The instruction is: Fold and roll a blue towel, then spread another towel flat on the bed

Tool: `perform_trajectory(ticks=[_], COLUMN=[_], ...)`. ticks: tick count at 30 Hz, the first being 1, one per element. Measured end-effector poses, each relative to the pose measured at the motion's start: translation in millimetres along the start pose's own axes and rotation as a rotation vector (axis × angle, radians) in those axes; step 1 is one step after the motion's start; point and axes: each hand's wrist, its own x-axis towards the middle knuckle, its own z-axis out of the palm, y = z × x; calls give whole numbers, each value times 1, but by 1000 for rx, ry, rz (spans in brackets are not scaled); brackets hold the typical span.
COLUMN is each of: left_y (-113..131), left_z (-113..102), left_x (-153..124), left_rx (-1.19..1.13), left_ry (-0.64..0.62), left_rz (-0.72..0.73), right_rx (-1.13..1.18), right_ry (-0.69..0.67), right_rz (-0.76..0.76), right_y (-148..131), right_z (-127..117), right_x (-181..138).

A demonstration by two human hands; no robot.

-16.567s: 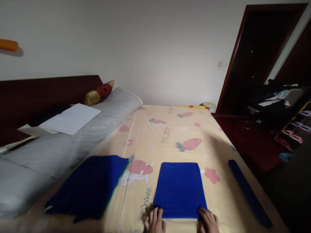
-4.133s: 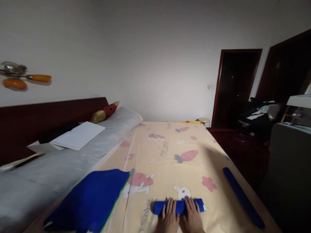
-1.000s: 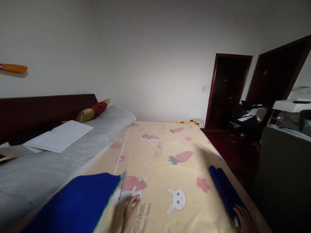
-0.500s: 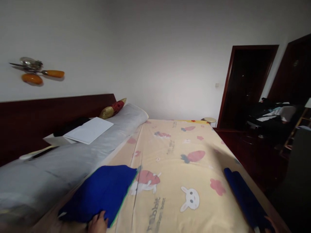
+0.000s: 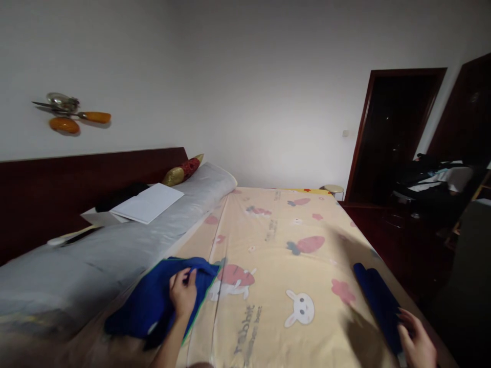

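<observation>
A blue cloth [image 5: 140,301] with green edging lies at the near left of the bed, partly bunched up. My left hand [image 5: 184,294] is over it, thumb and fingers pinching a raised fold near its far edge. Further right, along the bed's edge, lies a second dark blue cloth [image 5: 378,301], folded or rolled into a long narrow strip. My right hand [image 5: 418,340] is at the near end of that strip, fingers curved and thumb apart, fingertips over its right side. Whether they touch it is hard to tell.
Beneath both cloths is a bed sheet [image 5: 276,266] with rabbits and carrots. A grey padded bolster [image 5: 126,245] runs along the headboard [image 5: 76,174], bearing a white flat folder [image 5: 148,203] and a red-gold cushion [image 5: 184,171]. Beyond stand a stool [image 5: 333,189] and a cluttered chair [image 5: 433,179].
My left hand has moved forward across the blue cloth and lifted a fold at its far edge. My right hand has come further into view beside the narrow cloth. The view has shifted slightly.
</observation>
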Motion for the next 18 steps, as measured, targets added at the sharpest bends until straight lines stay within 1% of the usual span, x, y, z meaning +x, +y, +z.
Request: perform_trajectory(ticks=[2,4,7,9,11,13,16,18], left_y=[38,72,119,146,170,187,202,206], left_z=[22,44,66,70,67,60,51,47], left_x=[-12,-36,-89,-127,-159,-182,-200,-205], left_rx=[-95,-204,-333,-475,-614,-693,-736,-755], left_ry=[-108,-253,-440,-588,-742,-848,-978,-1064], left_rz=[5,16,44,1,-60,-78,-69,-98], right_rx=[194,394,616,684,736,735,678,653], right_ry=[-149,-347,-610,-693,-676,-613,-525,-510], right_rz=[40,-10,-68,-73,-97,-121,-118,-110], right_y=[-58,-124,-216,-263,-294,-311,-319,-319], right_z=[15,27,33,30,27,24,22,20], right_x=[-5,-15,-34,-47,-55,-60,-61,-62])
